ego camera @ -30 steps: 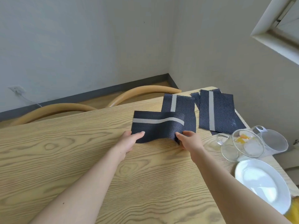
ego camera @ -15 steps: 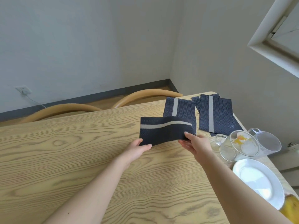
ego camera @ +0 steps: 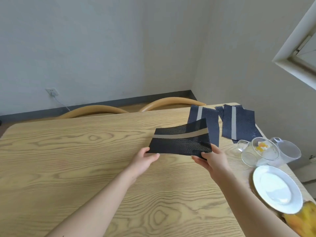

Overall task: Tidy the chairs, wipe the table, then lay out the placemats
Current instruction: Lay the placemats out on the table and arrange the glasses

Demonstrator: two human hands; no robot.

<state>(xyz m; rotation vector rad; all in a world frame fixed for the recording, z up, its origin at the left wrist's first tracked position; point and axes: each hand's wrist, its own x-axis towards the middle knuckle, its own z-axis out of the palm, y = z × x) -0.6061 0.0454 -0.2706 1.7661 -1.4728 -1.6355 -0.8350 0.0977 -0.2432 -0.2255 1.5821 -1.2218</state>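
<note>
A dark navy placemat (ego camera: 181, 142) with one pale grey stripe is lifted off the wooden table (ego camera: 68, 159), bowed in the air. My left hand (ego camera: 145, 159) pinches its near left corner and my right hand (ego camera: 211, 159) pinches its near right corner. Behind it a second navy placemat (ego camera: 211, 120) lies flat on the table, and further right lies a small overlapping pile of placemats (ego camera: 239, 124) at the far right corner.
Two clear glass mugs (ego camera: 266, 151) stand near the table's right edge, a white plate (ego camera: 277, 189) in front of them and something yellow (ego camera: 302, 219) beyond it. Two curved wooden chair backs (ego camera: 95, 110) sit against the far side. A wall socket (ego camera: 52, 92) is at the back left.
Both hands raised the placemat off the table and off the second mat, carrying it slightly toward me; it now bows in the air instead of lying flat.
</note>
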